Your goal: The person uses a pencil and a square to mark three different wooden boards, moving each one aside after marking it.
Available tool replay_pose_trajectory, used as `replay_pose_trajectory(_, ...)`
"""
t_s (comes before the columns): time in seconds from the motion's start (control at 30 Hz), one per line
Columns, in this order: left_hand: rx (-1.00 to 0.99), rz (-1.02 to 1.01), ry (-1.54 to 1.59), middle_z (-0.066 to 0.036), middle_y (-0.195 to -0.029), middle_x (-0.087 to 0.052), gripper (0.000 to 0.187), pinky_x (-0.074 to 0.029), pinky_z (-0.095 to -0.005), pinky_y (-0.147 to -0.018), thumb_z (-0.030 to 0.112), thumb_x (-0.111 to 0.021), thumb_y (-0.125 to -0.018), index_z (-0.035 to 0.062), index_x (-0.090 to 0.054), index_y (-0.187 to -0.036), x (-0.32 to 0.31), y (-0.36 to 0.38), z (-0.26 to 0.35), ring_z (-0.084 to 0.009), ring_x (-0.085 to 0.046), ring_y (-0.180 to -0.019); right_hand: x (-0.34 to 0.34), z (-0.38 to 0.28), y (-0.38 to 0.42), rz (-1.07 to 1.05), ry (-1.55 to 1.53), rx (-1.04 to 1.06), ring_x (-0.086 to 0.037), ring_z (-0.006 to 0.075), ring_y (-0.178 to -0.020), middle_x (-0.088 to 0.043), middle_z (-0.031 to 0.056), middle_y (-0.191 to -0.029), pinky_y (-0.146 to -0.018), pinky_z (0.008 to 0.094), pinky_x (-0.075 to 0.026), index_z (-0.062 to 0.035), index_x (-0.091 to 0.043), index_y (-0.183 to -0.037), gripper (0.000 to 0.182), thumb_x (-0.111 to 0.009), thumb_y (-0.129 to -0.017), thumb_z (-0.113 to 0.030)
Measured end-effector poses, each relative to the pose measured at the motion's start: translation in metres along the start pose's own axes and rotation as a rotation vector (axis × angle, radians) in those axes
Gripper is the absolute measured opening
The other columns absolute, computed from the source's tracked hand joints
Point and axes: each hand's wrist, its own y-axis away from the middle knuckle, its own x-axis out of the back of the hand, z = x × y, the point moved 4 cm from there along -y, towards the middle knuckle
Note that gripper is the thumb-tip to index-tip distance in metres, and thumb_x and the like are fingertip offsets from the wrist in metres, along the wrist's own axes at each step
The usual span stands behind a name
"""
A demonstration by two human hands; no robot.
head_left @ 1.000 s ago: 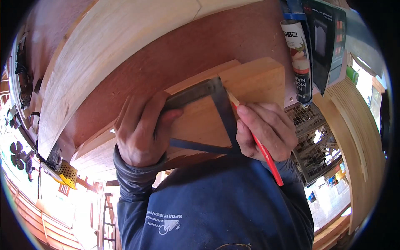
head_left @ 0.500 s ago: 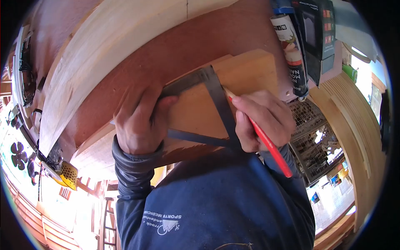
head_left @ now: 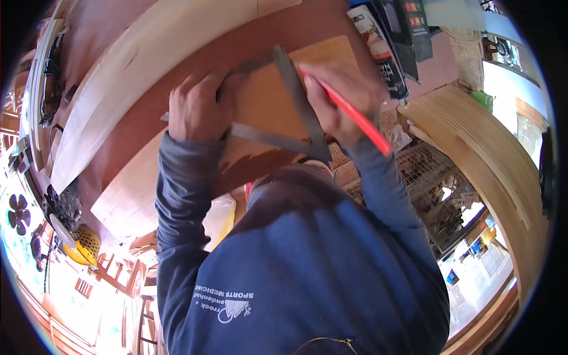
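My left hand (head_left: 198,109) is closed over the stock of a dark metal square (head_left: 296,97), its fingers curled at the far edge of a wooden board (head_left: 331,53). The square lies on the board and looks triangular, with a second metal strip crossing below my fingers. In my right hand (head_left: 349,100) is a red pencil (head_left: 355,118), gripped between thumb and fingers. Its tip is beside the right edge of the square's blade, near the top corner; blur hides whether it touches the wood.
A long curved pale timber (head_left: 142,65) lies beyond the board on the reddish-brown bench (head_left: 207,65). At the upper right are an adhesive tube (head_left: 378,53) and a dark box (head_left: 411,29). Curved wooden strips (head_left: 479,136) and a wire rack (head_left: 420,165) stand at right.
My view has shifted, so the hands, board and square sit higher in the picture. The pencil tip is slightly closer to the square's top corner. Both hands keep their holds.
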Motion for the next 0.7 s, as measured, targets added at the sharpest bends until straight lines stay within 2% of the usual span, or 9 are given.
replay_pose_trajectory(0.1,-0.077,0.048,-0.056,-0.013,-0.090,-0.070,0.023,-0.056,-0.0433,-0.071,0.026,-0.077,-0.083,0.0049,-0.073,-0.092,0.002,0.002,0.002,-0.0357,-0.069,-0.083,0.007,-0.010,-0.002,-0.056,-0.005,-0.018,-0.068,0.0296,-0.072,-0.070,0.0149,-0.082,-0.063,0.0366,-0.054,0.0035,-0.070,-0.100,0.017,-0.068,-0.083,0.001)
replay_pose_trajectory(0.2,-0.125,0.096,-0.096,-0.011,-0.089,-0.071,0.024,-0.056,-0.0428,-0.071,0.028,-0.076,-0.083,0.0060,-0.074,-0.092,0.004,0.006,0.004,-0.0333,-0.070,-0.082,0.032,-0.032,0.042,-0.147,0.006,-0.060,-0.068,0.0309,-0.072,-0.071,0.0159,-0.083,-0.064,0.0361,-0.054,0.0020,-0.071,-0.098,0.016,-0.068,-0.082,0.001)
replay_pose_trajectory(0.3,-0.179,0.159,-0.119,-0.010,-0.089,-0.072,0.024,-0.057,-0.0432,-0.072,0.030,-0.075,-0.084,0.0075,-0.075,-0.091,0.004,0.009,0.003,-0.0325,-0.070,-0.081,0.042,-0.049,0.070,-0.144,0.050,-0.117,-0.069,0.0313,-0.072,-0.072,0.0163,-0.085,-0.064,0.0362,-0.055,0.0008,-0.072,-0.097,0.014,-0.068,-0.083,0.000)
replay_pose_trajectory(0.37,-0.208,0.192,-0.137,-0.010,-0.089,-0.073,0.024,-0.057,-0.0438,-0.072,0.032,-0.074,-0.084,0.0093,-0.076,-0.091,0.003,0.010,0.002,-0.0327,-0.071,-0.081,0.033,-0.043,0.061,-0.107,0.071,-0.075,-0.070,0.0289,-0.074,-0.073,0.0144,-0.088,-0.067,0.0351,-0.055,0.0000,-0.073,-0.100,0.014,-0.068,-0.087,-0.004)
replay_pose_trajectory(0.47,-0.118,0.092,-0.197,-0.011,-0.095,-0.073,0.025,-0.055,-0.0443,-0.080,0.031,-0.074,-0.086,0.0074,-0.077,-0.096,0.002,0.012,0.004,-0.0358,-0.069,-0.091,0.008,-0.021,0.028,-0.067,0.092,-0.095,-0.072,0.0262,-0.079,-0.075,0.0142,-0.092,-0.070,0.0326,-0.056,-0.0001,-0.074,-0.103,0.017,-0.066,-0.092,-0.011)
replay_pose_trajectory(0.57,-0.074,0.076,-0.177,-0.010,-0.095,-0.074,0.027,-0.055,-0.0453,-0.080,0.032,-0.071,-0.088,0.0087,-0.077,-0.099,-0.001,0.015,0.000,-0.0361,-0.070,-0.090,0.003,-0.015,0.005,0.012,-0.031,-0.023,-0.072,0.0287,-0.077,-0.073,0.0161,-0.084,-0.067,0.0349,-0.056,-0.0031,-0.075,-0.099,0.015,-0.065,-0.091,-0.011)
replay_pose_trajectory(0.7,-0.060,0.049,-0.231,-0.010,-0.097,-0.074,0.030,-0.056,-0.0461,-0.080,0.037,-0.068,-0.091,0.0106,-0.077,-0.101,0.000,0.016,0.002,-0.0360,-0.070,-0.090,0.037,-0.046,0.072,-0.162,0.017,-0.203,-0.073,0.0260,-0.077,-0.073,0.0153,-0.084,-0.069,0.0338,-0.056,-0.0011,-0.075,-0.096,0.014,-0.065,-0.091,-0.010)
